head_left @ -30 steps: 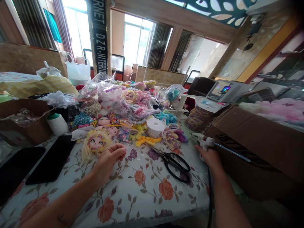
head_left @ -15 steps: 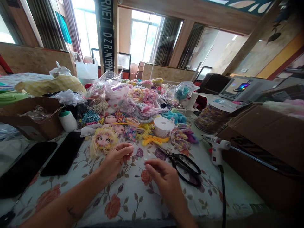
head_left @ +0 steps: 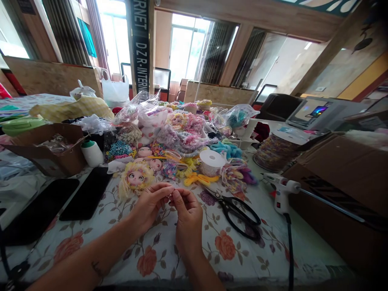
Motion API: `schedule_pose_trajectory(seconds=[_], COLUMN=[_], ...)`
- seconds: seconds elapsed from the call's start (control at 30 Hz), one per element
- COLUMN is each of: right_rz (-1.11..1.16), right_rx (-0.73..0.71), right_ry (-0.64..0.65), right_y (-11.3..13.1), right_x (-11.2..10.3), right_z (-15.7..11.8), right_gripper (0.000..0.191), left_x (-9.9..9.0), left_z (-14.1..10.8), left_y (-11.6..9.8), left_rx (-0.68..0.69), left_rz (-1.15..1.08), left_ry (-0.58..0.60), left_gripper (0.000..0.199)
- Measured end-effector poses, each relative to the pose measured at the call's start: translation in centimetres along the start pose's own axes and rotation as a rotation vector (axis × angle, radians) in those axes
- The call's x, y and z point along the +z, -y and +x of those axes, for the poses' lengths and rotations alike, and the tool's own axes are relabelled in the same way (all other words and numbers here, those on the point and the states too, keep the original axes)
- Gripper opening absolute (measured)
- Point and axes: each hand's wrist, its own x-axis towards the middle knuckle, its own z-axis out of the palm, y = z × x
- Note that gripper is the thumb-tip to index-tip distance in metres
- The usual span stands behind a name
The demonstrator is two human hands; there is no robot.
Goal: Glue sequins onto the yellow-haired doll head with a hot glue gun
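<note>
My left hand (head_left: 153,201) and my right hand (head_left: 187,214) meet fingertip to fingertip above the flowered tablecloth (head_left: 169,252). Both are closed in a pinch, and whatever lies between the fingertips is too small to make out. A doll head with yellow curly hair (head_left: 134,178) lies just beyond my left hand. To the right of my right hand are black-handled scissors (head_left: 241,214), their blades pointing toward a yellow fuzzy piece (head_left: 200,179). Behind that stands a white spool (head_left: 212,161).
Two black phone-like slabs (head_left: 86,195) lie at left, near an open cardboard box (head_left: 57,157) and a thread cone (head_left: 92,153). At right are a glue gun (head_left: 281,194) with its cord and a large box (head_left: 342,178). Yarn and plastic bags (head_left: 184,133) are heaped behind.
My right hand has moved left and up, so its fingertips now meet those of my left hand. The whole view has shifted slightly, with objects appearing further right.
</note>
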Motion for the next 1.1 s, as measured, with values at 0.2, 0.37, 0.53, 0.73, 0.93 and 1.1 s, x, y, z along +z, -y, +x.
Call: schedule_pose_trajectory(seconds=[0.2, 0.37, 0.53, 0.73, 0.93, 1.1], right_rz=[0.093, 0.17, 0.202, 0.139, 0.071, -0.086], right_rx=[0.042, 0.041, 0.048, 0.06, 0.044, 0.013], right_ry=[-0.059, -0.097, -0.095, -0.075, -0.026, 0.046], right_y=[-0.2, -0.6, -0.5, -0.1, 0.0, 0.5], right_x=[0.6, 0.8, 1.0, 1.3, 0.6, -0.4], right_z=[-0.1, -0.2, -0.3, -0.4, 0.0, 0.2], right_gripper=[0.019, 0.018, 0.018, 0.019, 0.019, 0.021], left_x=[0.0, 0.1, 0.2, 0.2, 0.3, 0.5], left_z=[-0.1, -0.2, -0.2, -0.3, -0.4, -0.5], left_y=[0.3, 0.2, 0.0, -0.2, -0.3, -0.5], left_rx=[0.005, -0.001, -0.015, 0.006, 0.049, 0.069], left_rz=[0.029, 0.03, 0.033, 0.072, 0.163, 0.258], left_ry=[-0.012, -0.026, -0.032, -0.028, 0.006, 0.026], left_gripper=[0.01, 0.011, 0.014, 0.012, 0.01, 0.011])
